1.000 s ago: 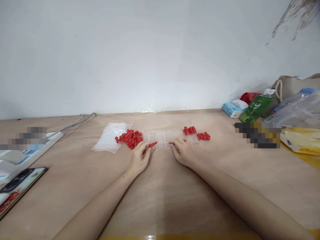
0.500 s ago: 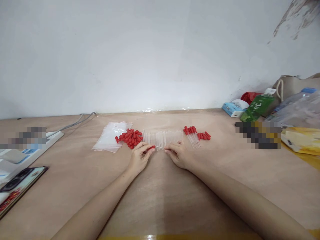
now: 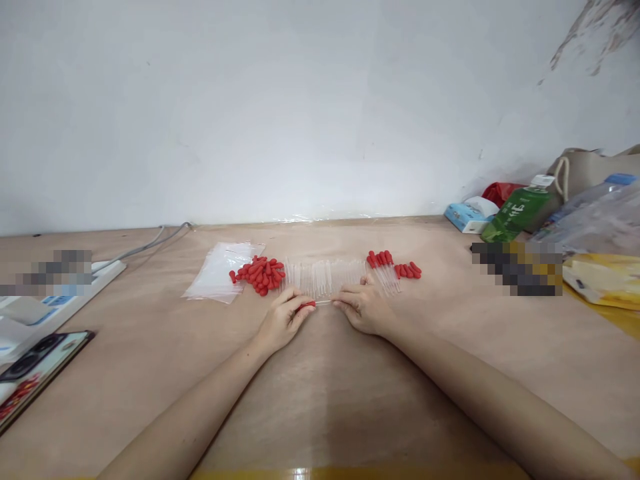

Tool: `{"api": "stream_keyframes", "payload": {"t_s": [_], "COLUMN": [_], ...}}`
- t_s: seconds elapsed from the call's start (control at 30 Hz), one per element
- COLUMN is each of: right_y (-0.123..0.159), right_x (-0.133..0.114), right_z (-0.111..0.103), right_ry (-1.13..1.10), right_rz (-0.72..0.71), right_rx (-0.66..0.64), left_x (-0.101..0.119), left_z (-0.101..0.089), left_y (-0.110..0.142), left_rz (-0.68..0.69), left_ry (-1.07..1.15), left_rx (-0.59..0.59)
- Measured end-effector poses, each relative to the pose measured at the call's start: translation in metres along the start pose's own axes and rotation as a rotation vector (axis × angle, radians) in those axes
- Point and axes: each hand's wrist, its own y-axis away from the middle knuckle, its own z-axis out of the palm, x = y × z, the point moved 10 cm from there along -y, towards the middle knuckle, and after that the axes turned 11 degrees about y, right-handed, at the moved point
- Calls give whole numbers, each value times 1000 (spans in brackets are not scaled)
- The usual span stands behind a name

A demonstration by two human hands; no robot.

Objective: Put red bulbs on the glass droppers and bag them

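Between the fingers of my left hand [image 3: 281,320] is a red rubber dropper bulb [image 3: 309,304], its open end turned to the right. My right hand [image 3: 367,308] pinches a thin clear dropper tube [image 3: 325,302], whose left end meets the bulb. Just behind both hands lies a row of clear tubes [image 3: 320,277]. A heap of loose red bulbs [image 3: 260,273] rests behind my left hand. Beyond my right hand are several tubes with bulbs fitted [image 3: 384,268], and beside them more red-bulbed pieces [image 3: 409,271].
Clear plastic bags [image 3: 217,273] lie left of the heap. Farther left are a white power strip [image 3: 100,280] with a grey cable and a phone [image 3: 43,370]. At right stand a blue tissue pack [image 3: 465,219], a green bottle [image 3: 517,215] and a yellow packet [image 3: 605,277].
Both hands have come slightly nearer to me and a little to the right, with the bulb and tube still between them. The tube now lies level. Nothing else has moved.
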Motion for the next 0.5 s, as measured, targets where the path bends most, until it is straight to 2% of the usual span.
{"api": "stream_keyframes", "payload": {"t_s": [0.33,0.5], "right_y": [2,-1], "right_x": [-8,-11], "right_z": [8,9], "right_ry": [7,2], "right_rz": [-43,-43], "right_rx": [-51,-76], "left_x": [9,7], "left_z": [12,13], "left_y": [1,1], "left_rz": [13,8], "left_ry": [15,20], "left_rx": [-119,-122]}}
